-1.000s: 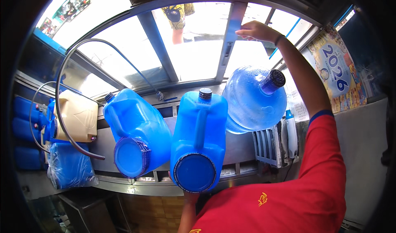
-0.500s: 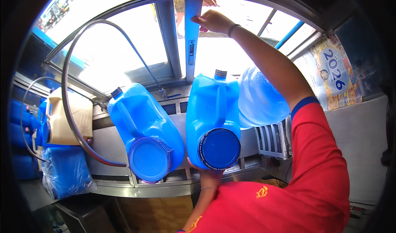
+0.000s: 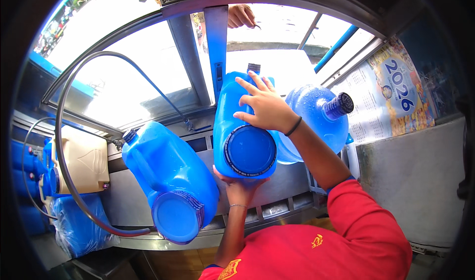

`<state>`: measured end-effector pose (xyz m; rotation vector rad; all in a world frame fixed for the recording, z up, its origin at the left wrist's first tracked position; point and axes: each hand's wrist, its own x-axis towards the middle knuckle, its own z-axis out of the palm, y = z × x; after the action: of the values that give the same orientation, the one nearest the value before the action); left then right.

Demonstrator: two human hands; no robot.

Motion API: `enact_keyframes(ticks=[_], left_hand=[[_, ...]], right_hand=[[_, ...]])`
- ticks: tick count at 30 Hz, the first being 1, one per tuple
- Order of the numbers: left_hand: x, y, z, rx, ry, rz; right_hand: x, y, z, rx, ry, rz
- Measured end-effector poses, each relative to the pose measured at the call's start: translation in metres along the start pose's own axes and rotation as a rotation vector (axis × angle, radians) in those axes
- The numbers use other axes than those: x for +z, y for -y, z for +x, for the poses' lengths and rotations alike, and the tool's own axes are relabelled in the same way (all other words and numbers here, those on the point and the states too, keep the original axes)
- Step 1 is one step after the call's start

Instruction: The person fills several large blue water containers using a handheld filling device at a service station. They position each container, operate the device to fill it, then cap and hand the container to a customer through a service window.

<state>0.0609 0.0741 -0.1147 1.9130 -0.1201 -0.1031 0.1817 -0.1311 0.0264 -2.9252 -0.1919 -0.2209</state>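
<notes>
A blue water jug (image 3: 228, 111) with a dark-blue round cap facing me and a small spout cap on top stands at the middle of the metal counter by the window. My right hand (image 3: 264, 104) lies over its upper side, fingers spread and partly covering the handle. Under its near bottom end, my left hand (image 3: 241, 188) cups and supports it, the fingers largely hidden beneath. To the left, a second blue jug (image 3: 170, 163) leans with its light-blue cap toward me. Right of the middle jug is a clear round water bottle (image 3: 309, 126) with a dark wrapped neck.
Another person's hand (image 3: 241, 16) reaches in beyond the sliding window frame (image 3: 216, 52). A bent hose (image 3: 62, 101) arches at the left, near a beige container (image 3: 89, 156) and a plastic-wrapped blue container (image 3: 84, 223). A wall calendar (image 3: 391, 89) hangs at the right.
My right hand has come down from the window frame onto the middle jug. That jug has shifted away from me, toward the window, with my left hand still under it.
</notes>
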Motion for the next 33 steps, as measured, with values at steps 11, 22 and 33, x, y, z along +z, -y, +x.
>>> enact_keyframes(ticks=[11,22,33], left_hand=[[0.042,-0.022,0.109,-0.208,0.210,0.211],[0.129,-0.048,0.196,-0.111,0.094,0.124],[0.196,-0.046,0.285,-0.220,0.258,0.314]], right_hand=[[-0.023,-0.072,0.075,0.320,-0.671,2.429],[-0.018,-0.077,0.079,0.423,-0.739,2.455],[0.060,0.022,-0.171,0.656,0.328,1.891]])
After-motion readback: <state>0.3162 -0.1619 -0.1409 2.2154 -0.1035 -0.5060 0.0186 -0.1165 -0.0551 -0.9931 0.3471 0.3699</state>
